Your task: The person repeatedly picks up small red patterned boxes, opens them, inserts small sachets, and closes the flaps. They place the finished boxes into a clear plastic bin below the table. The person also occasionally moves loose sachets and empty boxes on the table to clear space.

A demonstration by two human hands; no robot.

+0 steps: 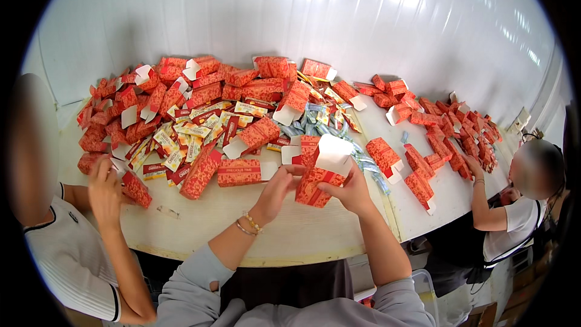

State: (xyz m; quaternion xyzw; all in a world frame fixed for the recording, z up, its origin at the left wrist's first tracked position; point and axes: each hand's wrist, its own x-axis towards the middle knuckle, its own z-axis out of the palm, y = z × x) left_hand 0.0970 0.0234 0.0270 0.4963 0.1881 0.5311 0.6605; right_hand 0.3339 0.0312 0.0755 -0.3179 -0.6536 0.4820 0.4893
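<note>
In front of me, above the near part of the table, is a red patterned carton (316,189) with its white end flap raised. My right hand (356,192) grips it from the right, thumb across its front face. At its left edge are the closed fingers of my left hand (277,191), their tips partly hidden by the carton. Just beyond lie another red carton (238,172) on its side and a loose pile of yellow and dark red wrapped snack packets (190,136). Pale blue slim packets (324,122) are heaped behind the held carton.
Red cartons (260,89), several with white flaps out, are piled along the back wall. More cartons (445,130) cover the table's right part. A co-worker's hand (106,191) handles a carton at left; another person's hand (475,168) reaches among cartons at right.
</note>
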